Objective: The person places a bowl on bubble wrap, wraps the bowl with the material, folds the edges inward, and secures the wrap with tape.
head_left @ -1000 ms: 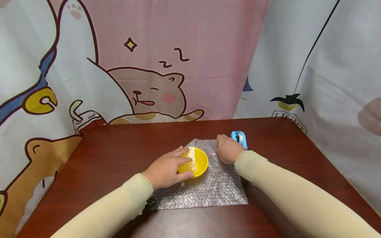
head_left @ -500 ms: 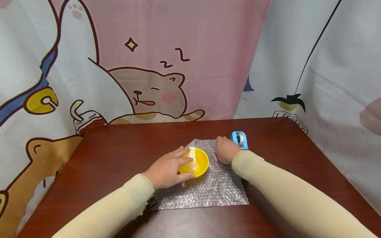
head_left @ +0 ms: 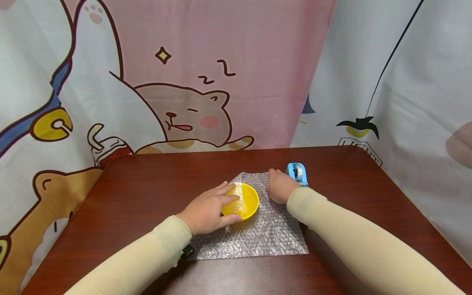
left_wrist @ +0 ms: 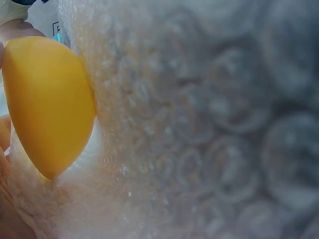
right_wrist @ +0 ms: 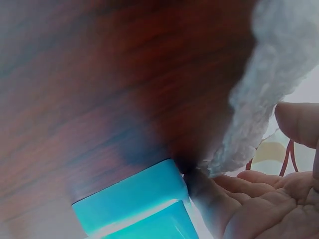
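A yellow bowl (head_left: 251, 203) stands on a sheet of bubble wrap (head_left: 265, 239); its orange-looking outer side shows large in the left wrist view. A flap of the wrap lies folded over its left rim into the bowl. My left hand (head_left: 208, 209) presses on this flap with spread fingers, the thumb along the near rim. My right hand (head_left: 282, 186) holds the wrap's far right edge with curled fingers. In the right wrist view, the fingertips (right_wrist: 202, 186) sit right at that edge, beside a light blue tape dispenser (right_wrist: 134, 199).
The tape dispenser (head_left: 297, 174) stands on the brown table (head_left: 158, 176), just beyond my right wrist. A dark object (head_left: 187, 250) shows under my left wrist. A curtain with cartoon animals (head_left: 258, 82) hangs behind the table.
My right hand has shifted slightly to the left, showing a little more of the tape dispenser. The left hand, bowl and bubble wrap have hardly moved.
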Available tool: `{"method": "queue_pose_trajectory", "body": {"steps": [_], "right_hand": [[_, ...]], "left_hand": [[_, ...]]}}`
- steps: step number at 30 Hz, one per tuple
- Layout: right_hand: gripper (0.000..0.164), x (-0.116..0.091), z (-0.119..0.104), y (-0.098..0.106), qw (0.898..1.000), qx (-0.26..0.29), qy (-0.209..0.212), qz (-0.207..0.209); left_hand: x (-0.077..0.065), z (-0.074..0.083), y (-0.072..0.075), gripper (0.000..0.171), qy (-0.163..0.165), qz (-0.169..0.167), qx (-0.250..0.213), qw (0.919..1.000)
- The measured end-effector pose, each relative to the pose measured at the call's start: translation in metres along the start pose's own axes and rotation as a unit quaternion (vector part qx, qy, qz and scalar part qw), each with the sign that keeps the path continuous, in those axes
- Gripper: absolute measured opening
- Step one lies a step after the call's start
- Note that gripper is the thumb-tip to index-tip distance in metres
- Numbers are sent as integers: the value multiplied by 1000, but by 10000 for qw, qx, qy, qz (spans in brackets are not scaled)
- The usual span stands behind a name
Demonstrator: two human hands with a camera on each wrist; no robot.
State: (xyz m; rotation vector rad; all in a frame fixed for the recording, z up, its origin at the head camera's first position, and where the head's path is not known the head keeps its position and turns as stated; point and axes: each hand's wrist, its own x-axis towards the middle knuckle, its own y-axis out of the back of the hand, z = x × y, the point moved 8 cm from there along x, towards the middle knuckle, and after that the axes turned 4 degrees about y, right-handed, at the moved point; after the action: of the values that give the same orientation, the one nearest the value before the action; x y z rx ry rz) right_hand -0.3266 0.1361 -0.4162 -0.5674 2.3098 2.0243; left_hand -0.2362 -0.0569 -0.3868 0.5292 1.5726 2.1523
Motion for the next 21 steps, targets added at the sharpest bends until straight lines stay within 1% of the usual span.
{"method": "queue_pose_trajectory", "body": {"steps": [7, 11, 17, 21], "right_hand": [[68, -3, -2, 4, 9995, 119, 55, 290], [63, -4, -3, 6, 9989, 151, 94, 440], [59, -5, -4, 6, 9987, 234, 37, 451], [59, -7, -3, 8, 9980, 445, 18, 448]], "left_hand": [[-1, 0, 0, 66, 31, -7, -22, 10000], [-1, 0, 0, 65, 40, -16, -59, 10000], [-1, 0, -1, 65, 39, -18, -86, 10000], [-1, -1, -1, 65, 53, -27, -76, 10000]]}}
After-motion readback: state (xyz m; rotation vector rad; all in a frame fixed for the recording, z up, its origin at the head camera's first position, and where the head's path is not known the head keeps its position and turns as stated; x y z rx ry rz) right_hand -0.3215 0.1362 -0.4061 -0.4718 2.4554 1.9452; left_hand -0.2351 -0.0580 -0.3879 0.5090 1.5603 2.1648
